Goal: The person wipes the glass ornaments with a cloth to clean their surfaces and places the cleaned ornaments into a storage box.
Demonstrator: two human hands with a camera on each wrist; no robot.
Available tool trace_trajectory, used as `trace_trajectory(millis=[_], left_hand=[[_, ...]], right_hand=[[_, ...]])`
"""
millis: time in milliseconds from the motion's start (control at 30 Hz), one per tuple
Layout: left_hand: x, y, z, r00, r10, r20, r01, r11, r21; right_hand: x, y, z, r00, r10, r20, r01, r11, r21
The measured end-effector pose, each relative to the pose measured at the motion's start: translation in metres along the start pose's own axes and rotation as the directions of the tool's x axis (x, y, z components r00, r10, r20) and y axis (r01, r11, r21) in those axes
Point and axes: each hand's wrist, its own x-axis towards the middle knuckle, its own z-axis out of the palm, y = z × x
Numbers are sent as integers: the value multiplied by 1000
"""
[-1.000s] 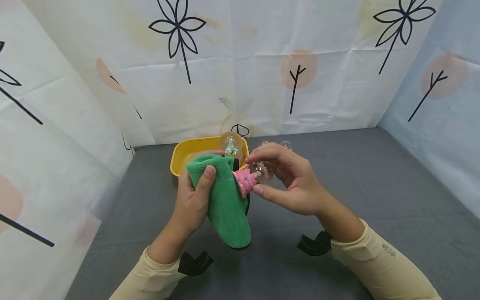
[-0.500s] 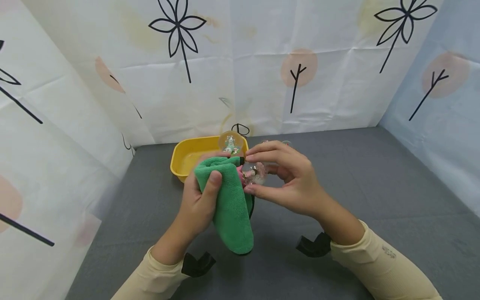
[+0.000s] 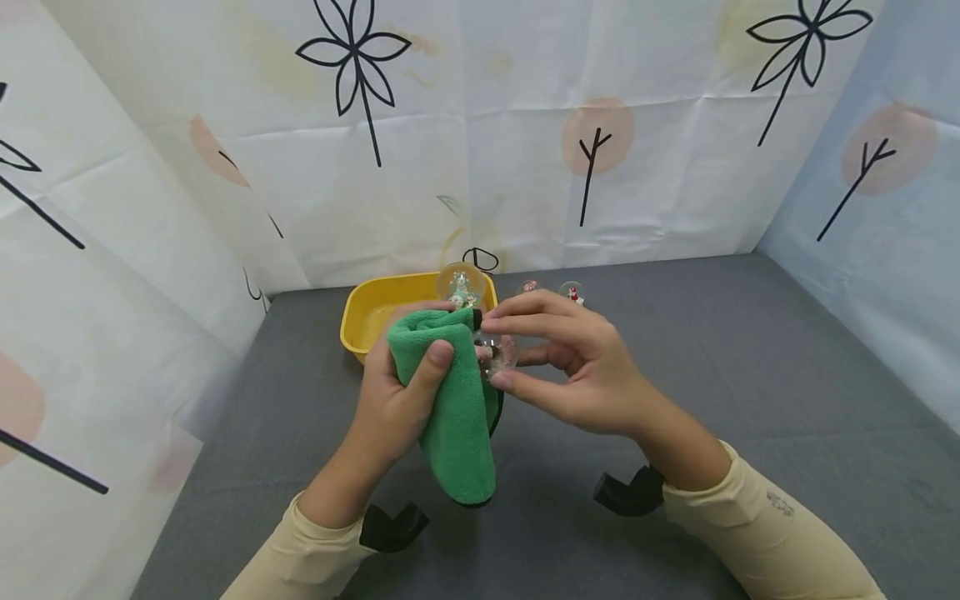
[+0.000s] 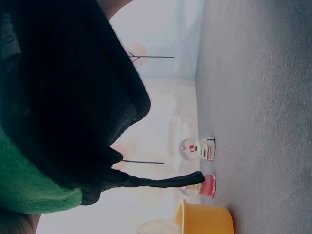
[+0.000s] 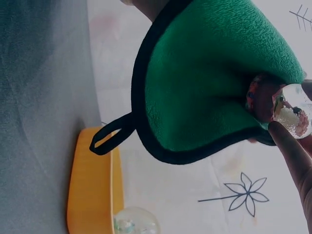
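My left hand (image 3: 393,404) grips a folded green cloth (image 3: 457,425), thumb on its near side. The cloth has black edging and a black hanging loop (image 5: 111,136). A small snow globe (image 3: 501,354) with a pink base is in my right hand (image 3: 588,367), its clear dome between thumb and fingers. In the right wrist view the base (image 5: 263,100) sits in a fold of the cloth, while the dome (image 5: 291,114) sticks out. From the head view the cloth hides the base. Both hands are held above the grey table, close together.
Behind the left hand stands a yellow basin (image 3: 352,321), with a larger snow globe (image 3: 461,286) at its right end. Two more snow globes stand further back: one with a white base (image 4: 208,148), one with a pink base (image 4: 209,185). Patterned cloth walls (image 3: 510,192) enclose the table.
The snow globe's pink base has turned and gone into the cloth, out of the head view. My right hand has shifted slightly left, and the left hand and cloth slightly right since the first frame.
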Motion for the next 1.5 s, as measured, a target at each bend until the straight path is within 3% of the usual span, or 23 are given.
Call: trace_trajectory(millis=[200,433,600,733,833,1233,1500], left_hand=[[0,0,1,1000,-14,20,14,1000,-7],[1,4,4,1000,25,-10,-25,997,72],[-1,5,5,995,93,-29,-89,991,101],[-1,6,5,988,149,-48,-144,985,99],[-1,6,5,984,167,-60,-160,982,102],[0,5,1,990,131,-54,-124,985,117],[0,4,-3,995,100,-26,-97,989,114]], right_hand=[[-1,1,1,1000,-1,6,1,1000,-23],[-2,3,-5,1000,11,19,-9,998,-64],[-4,2,-10,991,129,42,-124,986,-107],[-3,3,-11,962,250,106,-244,967,-68],[-2,3,-9,943,295,155,-291,955,-52],[-1,1,-6,929,333,161,-328,943,-59],[-2,1,-4,957,267,112,-259,963,-76]])
